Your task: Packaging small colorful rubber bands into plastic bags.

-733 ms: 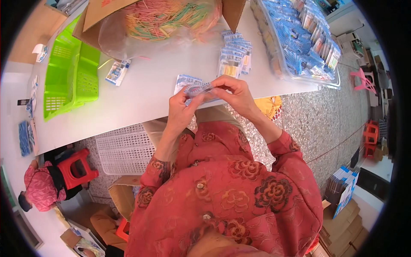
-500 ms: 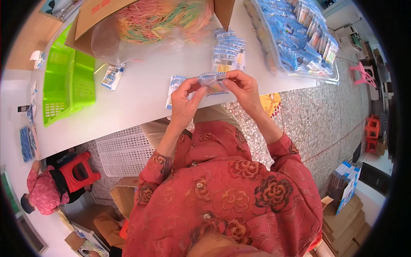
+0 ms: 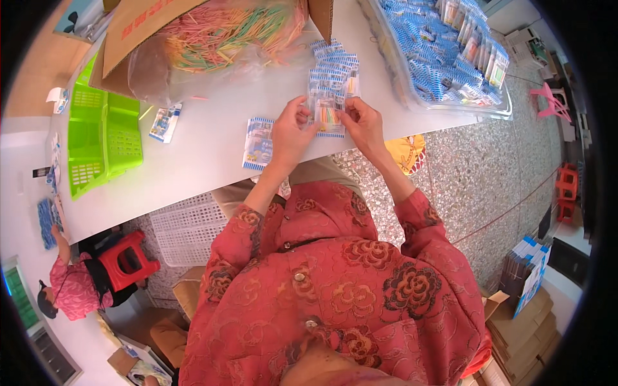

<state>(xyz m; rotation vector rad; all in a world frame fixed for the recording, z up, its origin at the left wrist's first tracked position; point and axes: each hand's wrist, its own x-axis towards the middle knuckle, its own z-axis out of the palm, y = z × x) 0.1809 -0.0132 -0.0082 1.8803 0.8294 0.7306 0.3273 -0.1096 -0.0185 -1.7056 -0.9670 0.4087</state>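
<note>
Head view shows us a white bench (image 3: 212, 128) over speckled floor (image 3: 476, 186) (green basket (image 3: 103, 135) at left), where our hands, left (image 3: 290, 135) and right (image 3: 364, 125), pinch a small clear packet (image 3: 328, 116) just above the bench.

Both hands (image 3: 328, 125) raised (fingers pinched)

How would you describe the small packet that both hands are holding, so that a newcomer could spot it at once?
Start at the white table and find the stack of blue-and-white packets below the cardboard box. Just in front of it, the left hand and right hand pinch one small clear packet. Unlike the packets lying flat nearby, it is held up and shows colourful sticks inside.
</note>
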